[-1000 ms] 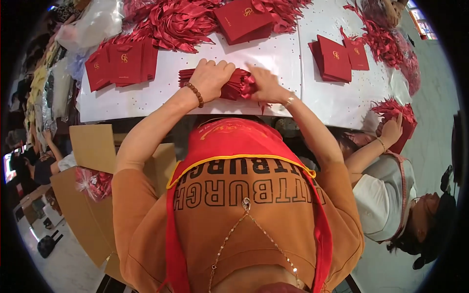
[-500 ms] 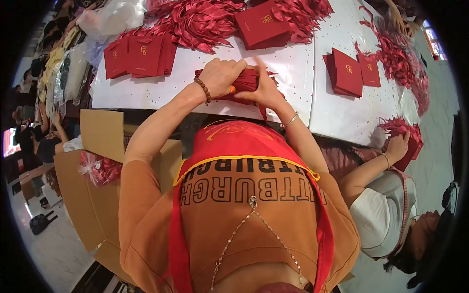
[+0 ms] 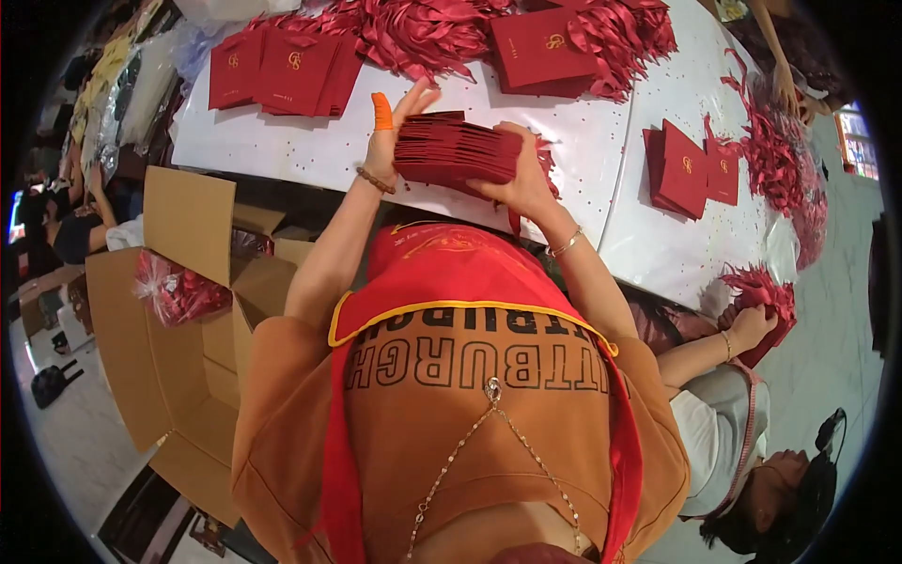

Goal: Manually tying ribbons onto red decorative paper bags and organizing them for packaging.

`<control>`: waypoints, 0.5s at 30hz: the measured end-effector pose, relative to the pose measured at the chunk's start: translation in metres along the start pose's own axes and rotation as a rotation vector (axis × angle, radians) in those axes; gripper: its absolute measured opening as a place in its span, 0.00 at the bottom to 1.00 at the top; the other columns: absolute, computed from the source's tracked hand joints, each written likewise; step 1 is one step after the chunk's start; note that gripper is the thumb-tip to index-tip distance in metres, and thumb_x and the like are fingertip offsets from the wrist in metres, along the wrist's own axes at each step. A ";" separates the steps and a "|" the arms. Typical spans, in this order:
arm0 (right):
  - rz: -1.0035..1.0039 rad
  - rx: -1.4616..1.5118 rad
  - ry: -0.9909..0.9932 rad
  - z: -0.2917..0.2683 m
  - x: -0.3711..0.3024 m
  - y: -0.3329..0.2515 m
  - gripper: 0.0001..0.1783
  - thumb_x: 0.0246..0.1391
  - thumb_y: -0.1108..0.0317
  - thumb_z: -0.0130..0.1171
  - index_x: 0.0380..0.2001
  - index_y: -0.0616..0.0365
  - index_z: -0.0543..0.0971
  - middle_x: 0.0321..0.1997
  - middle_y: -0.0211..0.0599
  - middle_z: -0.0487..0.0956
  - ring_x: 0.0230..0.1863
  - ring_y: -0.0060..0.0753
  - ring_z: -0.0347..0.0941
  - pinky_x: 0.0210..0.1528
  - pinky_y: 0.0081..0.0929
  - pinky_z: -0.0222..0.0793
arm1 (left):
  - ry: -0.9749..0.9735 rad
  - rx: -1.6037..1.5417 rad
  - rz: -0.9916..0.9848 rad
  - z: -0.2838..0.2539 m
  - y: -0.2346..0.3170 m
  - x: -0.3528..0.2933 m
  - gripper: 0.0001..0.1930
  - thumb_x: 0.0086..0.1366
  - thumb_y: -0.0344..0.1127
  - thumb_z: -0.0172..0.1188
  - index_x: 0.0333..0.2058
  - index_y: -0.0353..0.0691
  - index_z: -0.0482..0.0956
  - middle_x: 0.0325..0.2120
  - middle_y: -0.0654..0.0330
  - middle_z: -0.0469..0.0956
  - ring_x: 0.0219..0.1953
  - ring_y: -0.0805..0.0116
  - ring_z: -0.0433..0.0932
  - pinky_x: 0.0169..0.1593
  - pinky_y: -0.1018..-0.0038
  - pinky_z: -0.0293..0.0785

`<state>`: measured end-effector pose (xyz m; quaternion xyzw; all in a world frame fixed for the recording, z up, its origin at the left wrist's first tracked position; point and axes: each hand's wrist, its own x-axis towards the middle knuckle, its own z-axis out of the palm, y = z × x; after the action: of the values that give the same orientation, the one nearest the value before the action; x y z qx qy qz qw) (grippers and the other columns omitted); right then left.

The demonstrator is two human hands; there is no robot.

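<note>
A thick stack of red paper gift bags (image 3: 453,150) is held on edge above the near side of the white table (image 3: 310,169). My right hand (image 3: 528,177) grips its right end, thumb on the near side. Red ribbon hangs beside and below that hand. At the stack's left end, my left hand (image 3: 387,136) is open, fingers stretched and palm side near or against the bags. An orange cover sits on one raised digit of this hand.
Flat red bags (image 3: 287,75) lie far left, with a heap of red ribbons (image 3: 404,38) beside them. More bags (image 3: 545,56) rest beyond my hands, others (image 3: 684,169) to the right. An opened carton (image 3: 188,216) stands left. At right, a co-worker's hand (image 3: 750,329) holds ribboned bags.
My left hand has come off the top of the stack to its left end, fingers opening out. The stack now shows its layered edges, and my right hand still grips it.
</note>
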<state>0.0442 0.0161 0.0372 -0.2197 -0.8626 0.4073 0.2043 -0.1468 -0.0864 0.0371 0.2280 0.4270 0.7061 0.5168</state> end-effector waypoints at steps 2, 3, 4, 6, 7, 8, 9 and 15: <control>-0.189 -0.030 0.162 0.000 -0.001 -0.002 0.41 0.26 0.60 0.72 0.45 0.61 0.62 0.48 0.47 0.64 0.52 0.46 0.60 0.59 0.46 0.50 | -0.024 -0.063 -0.008 0.006 0.004 -0.004 0.43 0.58 0.69 0.21 0.60 0.40 0.50 0.53 0.48 0.62 0.53 0.64 0.65 0.56 0.70 0.61; -0.193 -0.029 0.154 0.001 0.000 -0.001 0.41 0.26 0.60 0.72 0.45 0.61 0.62 0.48 0.47 0.64 0.52 0.46 0.60 0.59 0.46 0.50 | -0.059 -0.119 -0.018 0.008 0.006 -0.005 0.43 0.58 0.69 0.21 0.60 0.39 0.52 0.50 0.48 0.66 0.51 0.65 0.68 0.53 0.71 0.65; -0.210 -0.084 0.144 0.002 0.002 0.001 0.40 0.27 0.59 0.72 0.43 0.61 0.63 0.46 0.45 0.65 0.50 0.45 0.62 0.60 0.50 0.48 | -0.050 -0.121 -0.011 0.004 0.003 -0.006 0.43 0.58 0.69 0.21 0.60 0.39 0.52 0.50 0.48 0.66 0.51 0.65 0.68 0.53 0.71 0.65; -0.237 -0.134 0.132 0.002 0.003 0.004 0.38 0.27 0.58 0.73 0.42 0.60 0.64 0.44 0.44 0.67 0.48 0.44 0.64 0.60 0.54 0.46 | -0.049 0.017 0.010 -0.005 -0.004 -0.006 0.46 0.55 0.73 0.24 0.58 0.38 0.56 0.43 0.51 0.73 0.46 0.63 0.72 0.49 0.72 0.68; -0.192 -0.068 0.107 0.002 0.003 0.006 0.36 0.28 0.58 0.72 0.40 0.60 0.65 0.41 0.42 0.68 0.45 0.44 0.65 0.60 0.53 0.46 | -0.046 0.018 0.012 -0.004 -0.003 -0.007 0.46 0.55 0.73 0.24 0.58 0.38 0.56 0.43 0.51 0.73 0.46 0.63 0.72 0.49 0.72 0.68; -0.148 -0.001 0.083 0.003 0.003 0.008 0.33 0.29 0.59 0.72 0.38 0.60 0.66 0.39 0.41 0.69 0.42 0.43 0.67 0.60 0.53 0.47 | -0.028 0.025 -0.009 -0.001 -0.001 -0.008 0.45 0.56 0.72 0.24 0.57 0.37 0.58 0.40 0.52 0.74 0.44 0.64 0.73 0.48 0.71 0.69; -0.150 0.001 0.084 0.004 0.003 0.009 0.33 0.29 0.59 0.72 0.38 0.60 0.66 0.39 0.41 0.69 0.42 0.43 0.67 0.60 0.53 0.47 | -0.011 0.033 -0.031 0.001 0.001 -0.009 0.45 0.57 0.71 0.23 0.56 0.36 0.60 0.37 0.54 0.75 0.42 0.64 0.74 0.47 0.70 0.69; -0.200 0.016 0.087 -0.001 0.003 0.015 0.31 0.29 0.61 0.72 0.36 0.60 0.67 0.34 0.43 0.71 0.39 0.46 0.67 0.59 0.48 0.52 | -0.462 1.691 0.080 0.062 0.073 -0.015 0.38 0.52 0.61 0.53 0.54 0.38 0.61 0.31 0.50 0.76 0.37 0.58 0.75 0.41 0.65 0.69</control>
<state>0.0450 0.0266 0.0266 -0.1483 -0.8673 0.3818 0.2828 -0.1332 -0.0855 0.1329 0.6867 0.6836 0.1066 0.2230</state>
